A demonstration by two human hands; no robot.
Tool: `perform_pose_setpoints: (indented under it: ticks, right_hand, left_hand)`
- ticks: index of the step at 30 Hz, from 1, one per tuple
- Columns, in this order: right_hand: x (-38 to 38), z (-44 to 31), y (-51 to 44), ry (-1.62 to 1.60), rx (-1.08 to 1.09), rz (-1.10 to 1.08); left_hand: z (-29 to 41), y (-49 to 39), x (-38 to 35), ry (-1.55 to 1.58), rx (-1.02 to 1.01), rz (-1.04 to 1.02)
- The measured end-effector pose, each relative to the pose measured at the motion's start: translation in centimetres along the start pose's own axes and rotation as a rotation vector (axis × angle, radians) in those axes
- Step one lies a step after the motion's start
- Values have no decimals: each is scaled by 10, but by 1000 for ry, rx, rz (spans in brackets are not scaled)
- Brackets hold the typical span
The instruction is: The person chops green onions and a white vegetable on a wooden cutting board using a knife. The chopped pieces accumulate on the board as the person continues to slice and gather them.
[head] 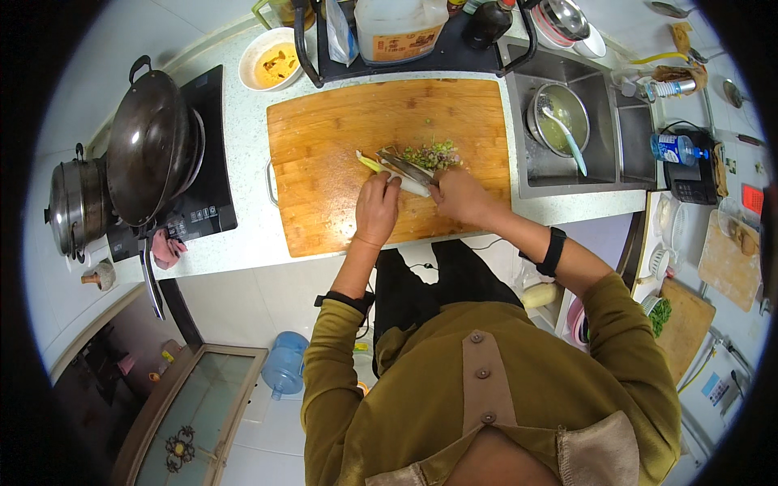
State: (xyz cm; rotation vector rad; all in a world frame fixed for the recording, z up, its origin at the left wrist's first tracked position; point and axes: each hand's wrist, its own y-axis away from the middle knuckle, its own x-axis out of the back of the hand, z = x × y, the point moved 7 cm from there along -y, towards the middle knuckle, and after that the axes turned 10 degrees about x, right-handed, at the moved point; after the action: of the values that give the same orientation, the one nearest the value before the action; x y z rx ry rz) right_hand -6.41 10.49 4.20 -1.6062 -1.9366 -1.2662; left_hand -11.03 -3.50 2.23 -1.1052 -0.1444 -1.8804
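My right hand (459,193) grips the handle of a kitchen knife (406,165), whose blade points up-left over the wooden cutting board (322,182). Pale stalks with a yellow-green end (368,161), perhaps scallion, lie under and beside the blade. My left hand (378,205) is just below them, its bent fingertips pressing on the stalks close to the blade. Touching the knife's far side is a small heap of chopped green and purplish pieces (433,155). My right hand covers the knife handle, and the fingers partly hide the stalks.
Left of the board, a wok (149,146) leans on the black cooktop (213,146). A bowl of yellow liquid (271,59) and a black rack (389,70) holding bottles stand behind. At the right, a metal pot (559,115) with a light-blue-handled utensil sits in the sink (598,173).
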Motion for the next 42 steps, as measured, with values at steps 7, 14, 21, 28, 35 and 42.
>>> perform_pose_setpoints:
  ticks: [7, 14, 21, 28, 35, 42]
  right_hand:
    - [-5, -12, 0, 108, 62, -18]
    - [-3, -13, -8, 135, 65, -146]
    - [-8, -13, -11, 125, 56, -197]
    - [-16, -15, -23, 150, 20, 21]
    - [-6, -11, 3, 162, -6, -93]
    - [-3, -17, 4, 178, 13, -142]
  left_hand:
    - [-5, 3, -7, 2, -25, 6]
    - [-8, 5, -7, 48, -29, 21]
    - [-9, 3, -6, 82, -32, 8]
    - [-8, 4, -9, 51, -35, -29]
    - [-9, 6, -11, 45, -21, -38]
    - [-5, 5, -8, 42, -56, 10]
